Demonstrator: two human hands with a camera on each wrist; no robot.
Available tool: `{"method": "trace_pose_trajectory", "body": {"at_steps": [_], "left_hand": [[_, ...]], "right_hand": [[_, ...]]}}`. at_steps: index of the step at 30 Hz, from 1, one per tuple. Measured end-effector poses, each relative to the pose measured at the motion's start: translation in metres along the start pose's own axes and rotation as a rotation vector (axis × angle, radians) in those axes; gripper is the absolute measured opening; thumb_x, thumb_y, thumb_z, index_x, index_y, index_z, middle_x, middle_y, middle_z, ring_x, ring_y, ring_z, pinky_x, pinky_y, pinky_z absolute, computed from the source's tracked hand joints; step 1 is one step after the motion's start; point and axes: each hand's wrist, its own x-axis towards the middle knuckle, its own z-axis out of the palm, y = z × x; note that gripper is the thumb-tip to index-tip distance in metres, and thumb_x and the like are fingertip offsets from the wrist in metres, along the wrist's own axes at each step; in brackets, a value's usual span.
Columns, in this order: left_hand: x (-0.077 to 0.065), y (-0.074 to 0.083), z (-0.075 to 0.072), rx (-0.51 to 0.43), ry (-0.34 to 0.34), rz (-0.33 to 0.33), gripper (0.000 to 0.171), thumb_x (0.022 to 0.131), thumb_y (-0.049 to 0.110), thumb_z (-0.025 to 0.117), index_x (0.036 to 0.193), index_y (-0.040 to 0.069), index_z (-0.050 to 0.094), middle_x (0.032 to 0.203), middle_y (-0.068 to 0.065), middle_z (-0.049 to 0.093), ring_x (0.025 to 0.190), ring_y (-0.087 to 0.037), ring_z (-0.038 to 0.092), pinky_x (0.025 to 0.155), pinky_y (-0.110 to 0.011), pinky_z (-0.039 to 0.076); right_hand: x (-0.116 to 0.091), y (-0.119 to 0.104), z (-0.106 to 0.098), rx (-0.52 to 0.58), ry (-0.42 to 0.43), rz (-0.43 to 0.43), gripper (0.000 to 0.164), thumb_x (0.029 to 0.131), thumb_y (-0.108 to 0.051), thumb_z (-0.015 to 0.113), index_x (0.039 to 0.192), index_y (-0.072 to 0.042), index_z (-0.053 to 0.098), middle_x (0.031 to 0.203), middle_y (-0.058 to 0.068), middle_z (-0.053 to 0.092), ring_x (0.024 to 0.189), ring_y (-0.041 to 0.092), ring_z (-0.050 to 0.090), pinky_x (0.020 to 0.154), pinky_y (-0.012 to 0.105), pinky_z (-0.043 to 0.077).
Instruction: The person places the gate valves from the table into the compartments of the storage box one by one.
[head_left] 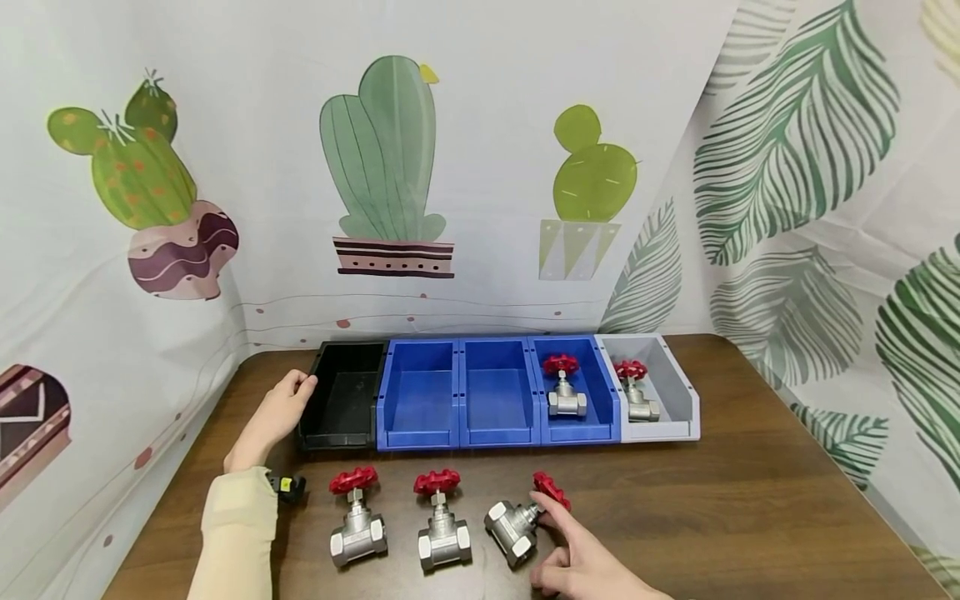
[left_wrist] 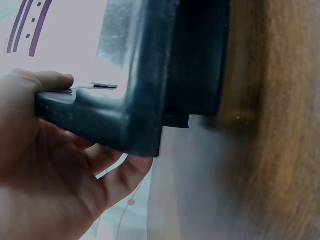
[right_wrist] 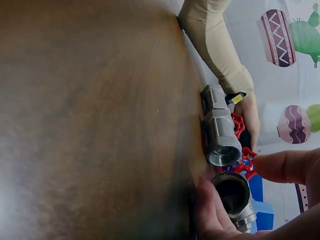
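My left hand (head_left: 281,408) grips the left wall of a black bin (head_left: 352,437). In the left wrist view, the thumb lies over the rim and the other fingers are beneath it. At the front right, my right hand (head_left: 581,558) reaches a metal valve (head_left: 513,529) with a red handwheel, its index finger extended to the stem just below the wheel. This valve lies turned, with its wheel towards the upper right. To its left are two similar valves, one in the middle (head_left: 444,533) and one further left (head_left: 357,529), wheels pointing away from me.
Right of the black bin stand three blue bins (head_left: 420,437) and a grey bin (head_left: 678,429), joined in a row. One valve (head_left: 566,396) is in the rightmost blue bin and another (head_left: 637,400) in the grey one. A patterned cloth (head_left: 495,167) hangs behind the wooden table (head_left: 750,500).
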Motion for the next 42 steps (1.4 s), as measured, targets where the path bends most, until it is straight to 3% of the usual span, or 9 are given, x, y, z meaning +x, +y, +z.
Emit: {"method": "trace_pose_trajectory", "body": {"at_steps": [5,10,17,24,30,35,42], "left_hand": [[-0.002,0.002,-0.001,-0.001,0.005,-0.005,0.039,0.106,0.042,0.035,0.103,0.005,0.047,0.077,-0.007,0.042,0.075,-0.027,0.048,0.067,-0.038,0.037],[-0.001,0.004,-0.002,0.003,-0.001,0.003,0.038,0.107,0.039,0.035,0.104,0.004,0.047,0.078,-0.007,0.042,0.077,-0.028,0.049,0.068,-0.039,0.037],[-0.003,0.005,-0.001,0.01,-0.001,0.005,0.039,0.107,0.041,0.034,0.104,0.004,0.048,0.078,-0.008,0.044,0.079,-0.029,0.05,0.07,-0.04,0.038],[-0.001,0.003,0.0,-0.005,-0.009,-0.005,0.041,0.106,0.043,0.033,0.105,0.004,0.047,0.078,-0.008,0.043,0.072,-0.026,0.048,0.066,-0.038,0.037],[0.001,0.006,-0.002,-0.006,-0.012,-0.01,0.039,0.107,0.041,0.034,0.105,0.004,0.047,0.078,-0.008,0.042,0.075,-0.027,0.048,0.068,-0.038,0.037],[0.002,0.007,-0.003,-0.003,-0.009,-0.006,0.036,0.107,0.038,0.035,0.104,0.004,0.047,0.079,-0.008,0.044,0.08,-0.029,0.05,0.071,-0.039,0.037],[0.0,0.006,-0.002,-0.002,-0.01,-0.001,0.036,0.107,0.037,0.035,0.104,0.003,0.048,0.079,-0.009,0.045,0.082,-0.03,0.05,0.072,-0.04,0.038]], "right_hand": [[0.007,-0.005,0.005,0.023,0.028,0.062,0.09,0.081,0.001,0.067,0.152,0.0,0.013,0.132,0.034,0.036,0.068,0.022,0.064,0.061,0.031,0.054],[0.017,-0.007,0.006,0.025,0.073,0.066,0.087,0.079,0.001,0.069,0.151,-0.001,0.02,0.125,0.025,0.042,0.067,0.026,0.065,0.059,0.034,0.054],[0.029,-0.007,0.003,-0.031,0.114,0.077,0.078,0.072,0.003,0.075,0.14,0.0,0.038,0.101,0.014,0.051,0.058,0.018,0.055,0.049,0.027,0.045],[0.033,-0.007,-0.009,-0.037,0.109,0.081,0.071,0.068,0.004,0.078,0.134,-0.002,0.049,0.104,0.015,0.051,0.06,0.016,0.052,0.049,0.024,0.043],[0.033,-0.011,-0.019,-0.028,0.073,0.083,0.073,0.07,0.0,0.08,0.136,-0.003,0.049,0.106,0.015,0.05,0.061,0.013,0.048,0.049,0.023,0.041],[0.032,-0.011,-0.023,0.025,0.034,0.024,0.079,0.069,0.003,0.078,0.14,-0.001,0.043,0.109,0.017,0.049,0.077,0.018,0.056,0.059,0.024,0.047],[0.032,-0.008,-0.025,0.048,0.048,0.007,0.088,0.067,0.01,0.074,0.145,-0.007,0.038,0.113,0.018,0.044,0.082,0.022,0.057,0.048,0.025,0.042]]}}
